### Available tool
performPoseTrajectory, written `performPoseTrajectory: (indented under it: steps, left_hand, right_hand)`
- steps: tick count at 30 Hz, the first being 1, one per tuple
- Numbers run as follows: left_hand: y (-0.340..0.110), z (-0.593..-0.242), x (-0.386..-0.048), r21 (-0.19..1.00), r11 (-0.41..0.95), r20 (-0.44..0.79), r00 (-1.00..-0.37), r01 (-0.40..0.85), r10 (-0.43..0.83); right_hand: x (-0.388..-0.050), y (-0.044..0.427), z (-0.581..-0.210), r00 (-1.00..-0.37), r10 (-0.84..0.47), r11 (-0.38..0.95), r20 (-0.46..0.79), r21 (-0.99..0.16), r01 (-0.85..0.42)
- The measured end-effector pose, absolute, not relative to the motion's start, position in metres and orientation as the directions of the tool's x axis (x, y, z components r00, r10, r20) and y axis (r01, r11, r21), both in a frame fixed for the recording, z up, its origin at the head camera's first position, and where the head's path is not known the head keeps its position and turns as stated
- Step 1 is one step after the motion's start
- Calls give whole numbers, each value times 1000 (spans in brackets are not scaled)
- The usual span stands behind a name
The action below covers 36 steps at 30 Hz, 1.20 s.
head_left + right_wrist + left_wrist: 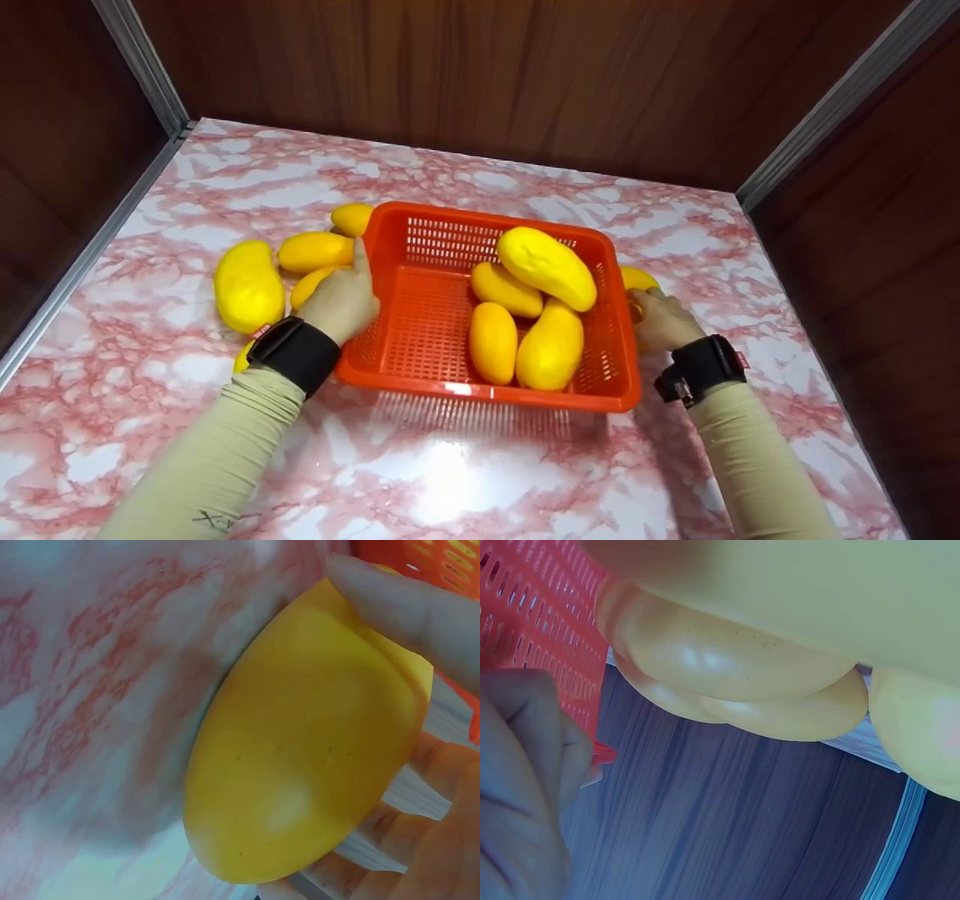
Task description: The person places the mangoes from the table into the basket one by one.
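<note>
An orange-red plastic basket [420, 322] stands on the table in the head view. Several yellow mangoes lie in its right half, with a long mango [547, 268] on top of the others. My left hand [341, 304] grips the basket's left rim, its fingers curled against the slotted wall [544, 622] in the left wrist view. Outside the right wall, my right hand [664, 322] holds a mango [300, 757], thumb on one side and fingers round the other. Another yellow mango [637, 278] shows just beyond that hand, partly hidden by the basket rim.
Several more mangoes lie left of the basket, among them a large mango [249, 286] and a smaller mango [315, 251]. The pink-and-white marbled table [300, 465] is bordered by brown wood-grain panels [450, 82] at the back and both sides.
</note>
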<state>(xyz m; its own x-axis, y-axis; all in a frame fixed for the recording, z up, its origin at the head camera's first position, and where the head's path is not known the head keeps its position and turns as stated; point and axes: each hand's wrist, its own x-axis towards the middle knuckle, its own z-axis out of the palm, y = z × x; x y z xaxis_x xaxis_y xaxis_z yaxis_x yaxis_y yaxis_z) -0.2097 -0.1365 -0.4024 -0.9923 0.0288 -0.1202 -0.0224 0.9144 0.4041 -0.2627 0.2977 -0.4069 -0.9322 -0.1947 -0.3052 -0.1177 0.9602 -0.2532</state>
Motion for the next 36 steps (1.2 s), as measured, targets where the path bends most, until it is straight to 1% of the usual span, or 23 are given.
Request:
performPoseTrajectory:
  steps: [5, 12, 17, 24, 36]
  left_hand:
    - [-137, -402, -210, 412, 911, -127, -991, -26, 29]
    - [-137, -401, -210, 412, 910, -140, -990, -33, 28]
    - [-137, -402, -209, 414, 910, -134, -990, -26, 33]
    - [-137, -402, -209, 410, 912, -129, -991, -25, 31]
    - [-137, -401, -209, 414, 910, -142, -989, -34, 28]
  right_hand:
    - [-262, 297, -409, -936, -204, 958, -288, -256, -130]
    - [-263, 297, -410, -932, -190, 957, -308, -270, -106]
    - [-264, 298, -410, -928, -199, 945, -314, -313, -97]
    - [-264, 301, -410, -923, -230, 910, -307, -403, -93]
    - [-265, 303, -408, -919, -251, 889, -305, -447, -95]
